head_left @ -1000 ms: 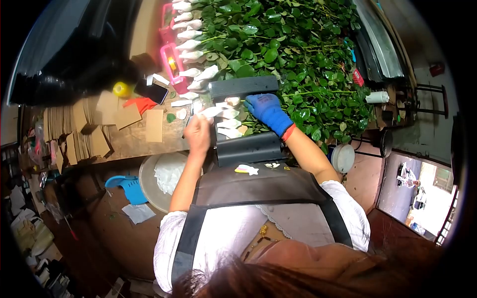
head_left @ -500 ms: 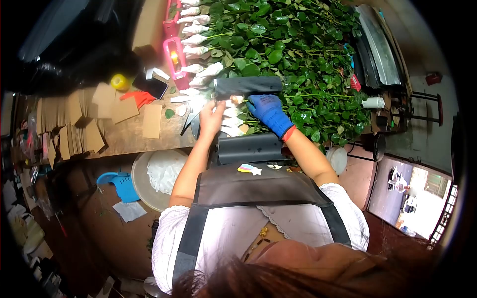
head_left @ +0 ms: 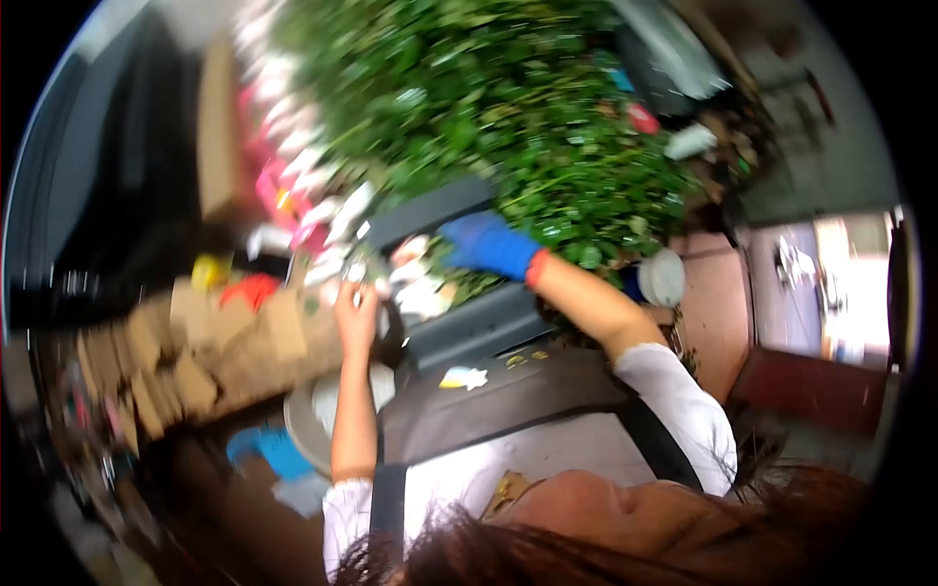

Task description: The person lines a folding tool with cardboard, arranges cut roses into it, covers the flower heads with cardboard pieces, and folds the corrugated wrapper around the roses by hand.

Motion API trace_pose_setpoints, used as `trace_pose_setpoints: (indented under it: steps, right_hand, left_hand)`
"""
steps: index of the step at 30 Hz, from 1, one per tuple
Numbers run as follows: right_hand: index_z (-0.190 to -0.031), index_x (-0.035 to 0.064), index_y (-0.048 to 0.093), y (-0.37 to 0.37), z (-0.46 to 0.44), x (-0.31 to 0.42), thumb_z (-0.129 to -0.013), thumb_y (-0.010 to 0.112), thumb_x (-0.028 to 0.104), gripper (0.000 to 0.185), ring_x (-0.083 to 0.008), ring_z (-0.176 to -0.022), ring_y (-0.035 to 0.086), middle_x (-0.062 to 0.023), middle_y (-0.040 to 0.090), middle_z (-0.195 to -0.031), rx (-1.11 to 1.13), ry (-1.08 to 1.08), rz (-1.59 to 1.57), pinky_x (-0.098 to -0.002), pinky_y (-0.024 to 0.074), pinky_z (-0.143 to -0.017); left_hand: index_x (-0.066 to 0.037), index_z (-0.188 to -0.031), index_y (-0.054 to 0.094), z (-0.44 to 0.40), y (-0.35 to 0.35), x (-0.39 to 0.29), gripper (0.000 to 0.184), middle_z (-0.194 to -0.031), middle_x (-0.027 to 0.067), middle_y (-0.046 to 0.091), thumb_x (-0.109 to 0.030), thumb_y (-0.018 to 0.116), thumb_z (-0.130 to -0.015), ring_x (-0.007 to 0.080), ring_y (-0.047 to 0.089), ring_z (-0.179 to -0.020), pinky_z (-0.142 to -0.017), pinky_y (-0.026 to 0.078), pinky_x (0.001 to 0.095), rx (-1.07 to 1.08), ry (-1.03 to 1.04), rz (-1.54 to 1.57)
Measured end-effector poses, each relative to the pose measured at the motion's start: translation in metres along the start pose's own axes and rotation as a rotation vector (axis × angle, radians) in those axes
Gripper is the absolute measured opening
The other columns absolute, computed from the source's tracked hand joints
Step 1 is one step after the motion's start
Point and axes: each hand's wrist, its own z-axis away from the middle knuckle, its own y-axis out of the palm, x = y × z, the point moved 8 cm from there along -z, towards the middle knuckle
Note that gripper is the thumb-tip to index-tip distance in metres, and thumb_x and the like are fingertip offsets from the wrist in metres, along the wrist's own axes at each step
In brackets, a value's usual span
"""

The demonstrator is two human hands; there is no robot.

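Note:
The view is smeared by motion. My bare left hand (head_left: 358, 301) is at the table's front edge, left of the flower heads, its fingers pinched together beside a small pale thing I cannot make out. My right hand (head_left: 486, 244), in a blue glove with a red cuff, is closed around a rose stem at the edge of the leaves. A peach-coloured rose head (head_left: 410, 248) lies just left of the glove. Behind it stands a black ridged bar (head_left: 430, 211). White-sleeved rose heads (head_left: 350, 213) line the left side of the leafy stems (head_left: 469, 117).
A black padded bar (head_left: 479, 327) lies between me and the flowers. Cardboard pieces (head_left: 195, 381), an orange-red cloth-like piece (head_left: 250, 290) and a yellow tape roll (head_left: 208, 272) lie at left. A blue plastic thing (head_left: 278, 451) and a round tub (head_left: 303, 430) stand below.
The view has swung and blurred. My left hand has drawn away from the ridged bar, leftward and toward me. My right hand stays by the peach-coloured rose.

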Motion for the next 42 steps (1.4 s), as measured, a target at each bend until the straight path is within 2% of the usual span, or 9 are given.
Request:
trace_pose_setpoints:
  steps: [3, 7, 9, 18, 20, 24, 33, 38, 42]
  right_hand:
    - [-0.088, 0.0070, 0.065, 0.004, 0.005, 0.001, -0.077, 0.064, 0.023, 0.020, -0.0352, -0.064, 0.064, -0.0148, 0.063, -0.069, -0.067, 0.055, -0.150, -0.0462, 0.0498, -0.056]
    - [-0.076, 0.0126, 0.064, 0.028, -0.001, -0.013, -0.084, 0.058, 0.018, 0.011, -0.0320, -0.061, 0.062, -0.0124, 0.063, -0.069, -0.297, 0.120, -0.132, -0.0446, 0.0460, -0.052]
    - [-0.083, 0.0111, 0.061, 0.039, -0.006, 0.004, -0.084, 0.061, 0.022, 0.011, -0.0318, -0.061, 0.063, -0.0120, 0.061, -0.066, -0.247, 0.025, 0.308, -0.0448, 0.0450, -0.051]
    - [-0.096, 0.0027, 0.063, 0.019, 0.000, 0.002, -0.072, 0.075, 0.050, 0.055, -0.0391, -0.084, 0.067, -0.0180, 0.069, -0.085, 0.051, 0.011, 0.048, -0.0495, 0.0509, -0.071]
    - [-0.100, 0.0005, 0.063, 0.025, -0.007, -0.001, -0.058, 0.083, 0.058, 0.074, -0.0406, -0.086, 0.066, -0.0200, 0.069, -0.090, 0.159, 0.014, -0.005, -0.0480, 0.0519, -0.074]
    - [-0.105, 0.0043, 0.061, 0.039, -0.003, 0.009, -0.057, 0.086, 0.055, 0.074, -0.0345, -0.085, 0.069, -0.0140, 0.069, -0.088, 0.112, 0.040, 0.190, -0.0454, 0.0515, -0.069]
    - [-0.102, 0.0071, 0.062, 0.047, 0.001, 0.011, -0.063, 0.086, 0.049, 0.062, -0.0330, -0.081, 0.069, -0.0126, 0.070, -0.085, 0.087, 0.124, 0.227, -0.0442, 0.0523, -0.067]
    - [-0.106, 0.0046, 0.060, 0.051, -0.001, 0.004, -0.064, 0.084, 0.052, 0.068, -0.0332, -0.080, 0.069, -0.0133, 0.069, -0.086, 0.063, 0.083, 0.250, -0.0448, 0.0522, -0.066]
    - [-0.112, -0.0008, 0.060, 0.031, 0.005, 0.003, -0.063, 0.080, 0.062, 0.083, -0.0408, -0.090, 0.067, -0.0204, 0.070, -0.095, 0.165, -0.021, -0.008, -0.0485, 0.0524, -0.079]
  left_hand:
    - [0.001, -0.092, 0.063, -0.007, 0.042, -0.019, 0.030, -0.084, 0.0085, 0.064, -0.026, 0.076, -0.087, 0.0173, 0.058, -0.084, -0.081, 0.047, 0.0330, 0.141, 0.025, 0.042]
    - [0.004, -0.093, 0.068, -0.010, 0.076, 0.035, 0.025, -0.083, 0.0118, 0.067, -0.021, 0.066, -0.096, 0.0192, 0.056, -0.073, -0.070, 0.047, 0.0336, 0.206, -0.137, 0.312]
    - [0.005, -0.091, 0.066, -0.015, 0.071, 0.033, 0.030, -0.079, 0.0117, 0.064, -0.024, 0.062, -0.099, 0.0191, 0.052, -0.070, -0.065, 0.044, 0.0357, 0.211, -0.091, 0.107]
    - [0.000, -0.077, 0.052, -0.015, -0.026, 0.100, 0.024, -0.073, 0.0043, 0.054, -0.014, 0.062, -0.094, 0.0152, 0.049, -0.072, -0.069, 0.044, 0.0312, 0.043, 0.102, 0.067]
    - [-0.001, -0.077, 0.053, 0.001, -0.007, 0.060, 0.026, -0.071, 0.0044, 0.051, -0.017, 0.067, -0.093, 0.0155, 0.049, -0.073, -0.070, 0.044, 0.0324, 0.224, -0.253, 0.120]
    - [0.001, -0.082, 0.059, 0.010, 0.037, -0.034, 0.036, -0.075, 0.0065, 0.060, -0.032, 0.069, -0.095, 0.0143, 0.049, -0.071, -0.067, 0.043, 0.0323, 0.280, 0.057, -0.059]
    - [0.002, -0.094, 0.068, 0.016, 0.077, 0.016, 0.031, -0.079, 0.0064, 0.065, -0.028, 0.065, -0.097, 0.0145, 0.057, -0.070, -0.064, 0.046, 0.0304, 0.389, -0.173, 0.358]
    - [0.000, -0.087, 0.062, 0.004, 0.025, 0.070, 0.029, -0.075, 0.0045, 0.060, -0.027, 0.066, -0.096, 0.0139, 0.053, -0.068, -0.062, 0.044, 0.0298, -0.015, -0.151, 0.266]
    - [-0.001, -0.081, 0.058, -0.004, -0.024, 0.090, 0.030, -0.073, 0.0031, 0.056, -0.026, 0.068, -0.094, 0.0130, 0.050, -0.068, -0.061, 0.042, 0.0292, 0.039, -0.105, 0.093]
